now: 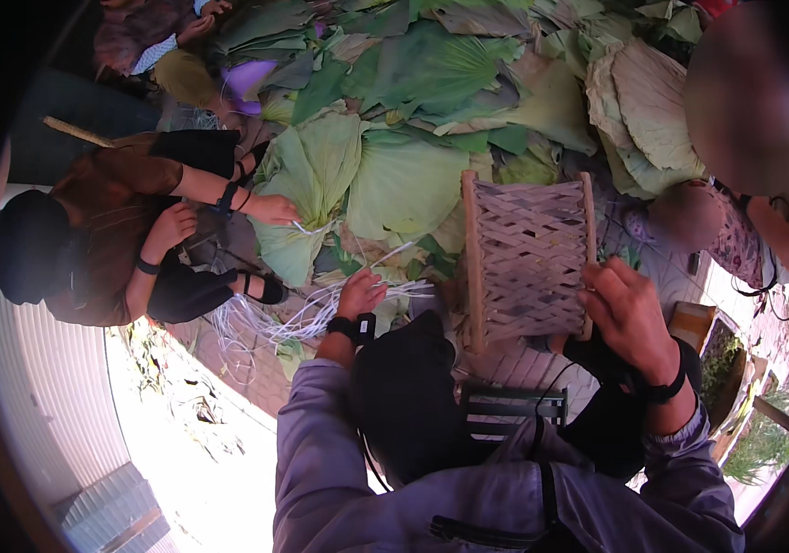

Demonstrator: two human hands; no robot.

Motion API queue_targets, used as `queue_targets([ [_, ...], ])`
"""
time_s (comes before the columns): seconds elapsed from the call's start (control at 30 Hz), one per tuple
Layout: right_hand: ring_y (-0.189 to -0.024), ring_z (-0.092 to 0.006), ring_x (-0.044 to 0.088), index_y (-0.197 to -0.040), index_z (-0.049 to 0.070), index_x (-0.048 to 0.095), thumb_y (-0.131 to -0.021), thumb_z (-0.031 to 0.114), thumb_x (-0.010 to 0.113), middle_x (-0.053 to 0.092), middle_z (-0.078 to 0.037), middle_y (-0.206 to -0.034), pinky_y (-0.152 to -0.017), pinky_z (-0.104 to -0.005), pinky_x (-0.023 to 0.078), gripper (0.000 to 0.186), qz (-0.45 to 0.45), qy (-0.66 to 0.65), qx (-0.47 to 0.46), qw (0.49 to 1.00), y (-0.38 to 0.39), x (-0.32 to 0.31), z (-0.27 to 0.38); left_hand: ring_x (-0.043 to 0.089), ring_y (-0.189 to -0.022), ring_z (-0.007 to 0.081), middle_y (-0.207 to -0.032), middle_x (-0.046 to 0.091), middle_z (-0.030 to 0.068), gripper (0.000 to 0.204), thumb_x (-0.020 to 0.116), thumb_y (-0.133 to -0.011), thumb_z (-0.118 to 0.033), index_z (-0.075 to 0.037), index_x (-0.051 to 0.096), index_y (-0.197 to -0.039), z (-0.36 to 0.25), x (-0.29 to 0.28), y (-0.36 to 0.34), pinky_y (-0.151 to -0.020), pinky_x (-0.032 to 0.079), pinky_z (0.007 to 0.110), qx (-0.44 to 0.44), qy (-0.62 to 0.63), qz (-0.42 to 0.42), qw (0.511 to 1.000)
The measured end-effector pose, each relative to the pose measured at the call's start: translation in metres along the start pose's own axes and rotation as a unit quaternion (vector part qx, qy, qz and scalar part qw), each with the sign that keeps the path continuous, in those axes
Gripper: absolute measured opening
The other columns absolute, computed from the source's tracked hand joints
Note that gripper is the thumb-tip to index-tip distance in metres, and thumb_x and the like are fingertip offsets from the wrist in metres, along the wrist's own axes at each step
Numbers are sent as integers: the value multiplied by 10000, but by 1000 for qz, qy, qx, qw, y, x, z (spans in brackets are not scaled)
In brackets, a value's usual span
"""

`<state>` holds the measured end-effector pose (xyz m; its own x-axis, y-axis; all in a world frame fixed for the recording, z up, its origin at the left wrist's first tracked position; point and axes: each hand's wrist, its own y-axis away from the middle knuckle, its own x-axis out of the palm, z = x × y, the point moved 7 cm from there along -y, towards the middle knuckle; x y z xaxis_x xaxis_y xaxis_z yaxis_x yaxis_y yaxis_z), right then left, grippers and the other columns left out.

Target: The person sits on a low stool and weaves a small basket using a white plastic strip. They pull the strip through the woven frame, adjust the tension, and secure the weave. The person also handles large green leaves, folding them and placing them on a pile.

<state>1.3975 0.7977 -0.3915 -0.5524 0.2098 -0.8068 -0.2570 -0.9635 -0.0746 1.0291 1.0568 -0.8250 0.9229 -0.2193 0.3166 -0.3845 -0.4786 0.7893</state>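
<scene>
My left hand (360,295) is closed, its fingertips pinching a thin white plastic strip (396,251) that sticks out to the upper right. A loose bundle of white strips (274,315) lies on the ground beside and beneath it. My right hand (632,318) is curled at the right wooden rail of a woven stool (532,249), fingers bent against the rail. The stool has a lattice seat of grey-brown straps between two wooden rails. Beyond my left hand, large green leaves (403,184) are spread in overlapping layers.
A co-worker (104,240) in a dark cap sits at the left, one hand (274,209) gripping leaf stems with a white strip. Other people sit at the upper left and right. A stack of paler leaves (648,115) and a small dark slatted stool (514,410) are nearby.
</scene>
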Motion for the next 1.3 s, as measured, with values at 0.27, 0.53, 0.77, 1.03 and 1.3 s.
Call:
queue_targets([
  [0.27,-771,-376,622,-1099,-13,627,-803,17,751,618,-164,-913,-662,-453,509,323,29,14,-1,999,-13,4,2,593,-1236,455,-1396,494,143,779,688,-933,-76,-220,260,-1567,24,31,-50,-990,519,544,-69,22,6,997],
  [0.53,-774,-373,620,-1096,-18,618,-792,14,750,612,-159,-917,-669,-462,510,333,48,25,-9,999,-21,9,3,598,-1231,465,-1414,505,133,598,681,-952,-93,-145,396,-1475,27,24,-62,-1000,524,543,-90,47,-17,995],
  [0.77,-797,-376,624,-1091,-6,616,-811,31,738,614,-156,-925,-697,-455,516,307,49,27,-18,998,-15,7,8,644,-1206,398,-1344,604,178,418,653,-984,-119,-47,518,-1374,14,10,-22,-1018,538,487,-28,13,7,999],
  [1.03,-825,-379,636,-1100,9,622,-818,44,733,622,-153,-940,-709,-457,524,305,45,34,-19,998,-5,11,9,641,-1205,408,-1368,584,209,479,641,-982,-110,-46,470,-1424,8,1,1,-1008,535,504,-16,16,2,1000],
  [1.3,-828,-381,637,-1106,7,622,-775,38,762,628,-154,-966,-707,-462,530,360,61,48,-15,997,-11,18,8,590,-1255,466,-1464,470,213,759,632,-955,-26,-178,236,-1584,17,36,-43,-1031,506,557,-57,44,0,997],
])
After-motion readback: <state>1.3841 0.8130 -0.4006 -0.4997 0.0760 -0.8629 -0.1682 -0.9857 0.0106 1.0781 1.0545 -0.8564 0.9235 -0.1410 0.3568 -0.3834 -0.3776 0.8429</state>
